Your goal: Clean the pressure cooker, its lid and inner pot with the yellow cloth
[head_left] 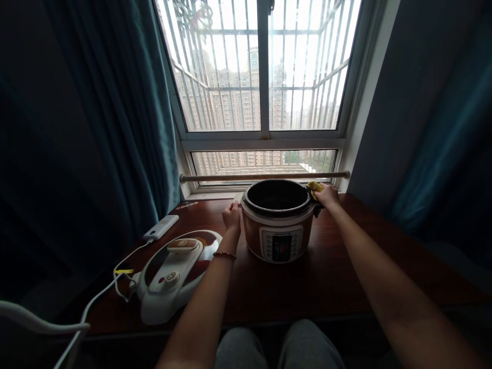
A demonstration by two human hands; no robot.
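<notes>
An electric pressure cooker without its lid stands upright on the dark red-brown table, its control panel facing me and its dark inner pot showing. My left hand is closed around the cooker's pale left handle. On the other side, my right hand has its fingers closed on a yellow cloth, pressed at the cooker's right rim beside the dark handle. The cooker's lid lies on the table left of my left forearm.
A white power strip with a white cable lies at the table's left. Behind the cooker, a horizontal rail crosses below the barred window. A blue curtain hangs at the left. My knees are under the front edge.
</notes>
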